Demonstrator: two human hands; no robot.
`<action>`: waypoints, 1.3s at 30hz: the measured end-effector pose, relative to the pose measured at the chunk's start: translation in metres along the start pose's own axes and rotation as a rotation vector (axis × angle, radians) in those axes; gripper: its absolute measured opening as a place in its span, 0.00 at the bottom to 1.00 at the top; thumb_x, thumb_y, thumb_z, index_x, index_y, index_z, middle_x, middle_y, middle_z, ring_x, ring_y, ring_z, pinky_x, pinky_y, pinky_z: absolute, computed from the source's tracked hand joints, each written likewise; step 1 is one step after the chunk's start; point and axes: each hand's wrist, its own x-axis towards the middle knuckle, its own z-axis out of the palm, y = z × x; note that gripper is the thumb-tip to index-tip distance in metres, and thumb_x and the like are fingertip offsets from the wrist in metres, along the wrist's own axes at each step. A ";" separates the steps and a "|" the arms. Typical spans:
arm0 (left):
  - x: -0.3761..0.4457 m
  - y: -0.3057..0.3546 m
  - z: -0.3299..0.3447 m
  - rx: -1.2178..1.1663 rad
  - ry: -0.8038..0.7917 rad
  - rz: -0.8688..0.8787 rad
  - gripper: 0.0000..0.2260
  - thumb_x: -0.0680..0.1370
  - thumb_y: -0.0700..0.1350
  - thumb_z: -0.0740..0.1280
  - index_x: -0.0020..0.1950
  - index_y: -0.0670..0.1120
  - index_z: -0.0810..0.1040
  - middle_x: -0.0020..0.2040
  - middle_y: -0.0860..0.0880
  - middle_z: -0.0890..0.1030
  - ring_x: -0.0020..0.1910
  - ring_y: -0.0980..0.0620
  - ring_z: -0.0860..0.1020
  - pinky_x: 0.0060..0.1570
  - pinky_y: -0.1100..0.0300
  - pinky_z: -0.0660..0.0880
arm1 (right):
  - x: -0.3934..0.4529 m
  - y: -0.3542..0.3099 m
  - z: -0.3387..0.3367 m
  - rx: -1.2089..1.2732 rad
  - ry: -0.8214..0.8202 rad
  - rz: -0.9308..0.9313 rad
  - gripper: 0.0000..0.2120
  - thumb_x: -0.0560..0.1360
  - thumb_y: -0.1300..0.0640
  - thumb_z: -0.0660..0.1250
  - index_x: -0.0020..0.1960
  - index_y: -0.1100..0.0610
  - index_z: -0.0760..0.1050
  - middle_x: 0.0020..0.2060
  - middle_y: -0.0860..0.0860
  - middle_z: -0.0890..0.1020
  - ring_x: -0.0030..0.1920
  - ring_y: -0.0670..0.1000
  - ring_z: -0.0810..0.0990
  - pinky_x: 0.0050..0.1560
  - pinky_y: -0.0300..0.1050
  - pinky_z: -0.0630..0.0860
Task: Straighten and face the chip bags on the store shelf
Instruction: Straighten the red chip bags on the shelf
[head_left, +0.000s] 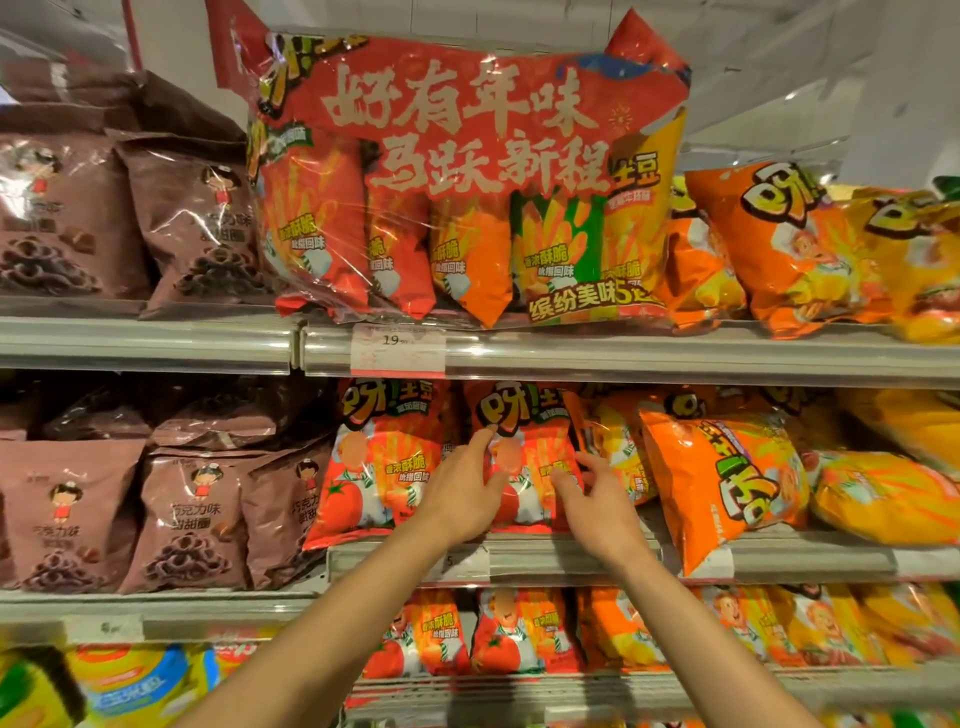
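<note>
Hands: your left hand (460, 488) lay with fingers straight against the left face of the red tomato chip bag (524, 462), forefinger reaching up to the logo; your right hand (592, 499) had its fingers loosely spread, tips touching the bag's right edge. Neither hand was curled round anything; both pressed or touched only.

Item 1, largest: red five-pack multipack (467, 176), top shelf, centred, standing upright and facing out, overhanging the price tag (397, 343) on the shelf rail (675, 353).

Item 2: brown chocolate ring bags (67, 208), left bays, top and middle shelves, upright and mostly faced.

Item 3: orange chip bag (722, 483), middle shelf, right of your hands, tilted with its print running sideways and its lower corner hanging over the shelf lip. Yellow bags (883, 509) beyond it lay slumped.

Item 4: the red tomato chip bag under your hands, middle shelf, upright, front showing, just beside a matching red bag (379, 462) on its left.

Item 5: lower-shelf red and orange bags (519, 634), upright.

Handling note, as a judgement: the step in hand looked like squaring Item 4. To do it well, you needed both palms flat on the two sides, easing the bag forward until its base met the shelf lip and its logo sat level with its left neighbour's. Light pressure suited it; the bag is air-filled and its contents crush. Item 3 appeared the next candidate, needing a turn to upright and a push back.
</note>
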 end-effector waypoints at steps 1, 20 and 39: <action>0.000 -0.002 0.001 -0.038 -0.003 -0.002 0.27 0.82 0.52 0.62 0.79 0.52 0.57 0.69 0.46 0.75 0.65 0.45 0.75 0.61 0.50 0.74 | 0.001 0.001 -0.003 -0.004 0.005 -0.004 0.24 0.80 0.44 0.64 0.73 0.50 0.67 0.65 0.52 0.77 0.62 0.54 0.78 0.62 0.56 0.77; -0.038 -0.085 -0.040 0.424 0.318 -0.073 0.32 0.79 0.67 0.45 0.80 0.54 0.58 0.81 0.42 0.52 0.80 0.42 0.47 0.76 0.40 0.53 | -0.018 -0.018 0.052 -0.552 0.148 -0.399 0.43 0.76 0.26 0.49 0.81 0.51 0.49 0.80 0.59 0.46 0.80 0.58 0.41 0.78 0.58 0.45; -0.070 -0.073 -0.064 0.170 0.365 0.123 0.26 0.79 0.58 0.60 0.73 0.46 0.69 0.72 0.43 0.69 0.72 0.44 0.66 0.69 0.49 0.64 | -0.043 -0.001 0.000 -0.202 0.019 -0.326 0.33 0.78 0.37 0.63 0.78 0.50 0.61 0.78 0.49 0.61 0.78 0.49 0.57 0.76 0.50 0.58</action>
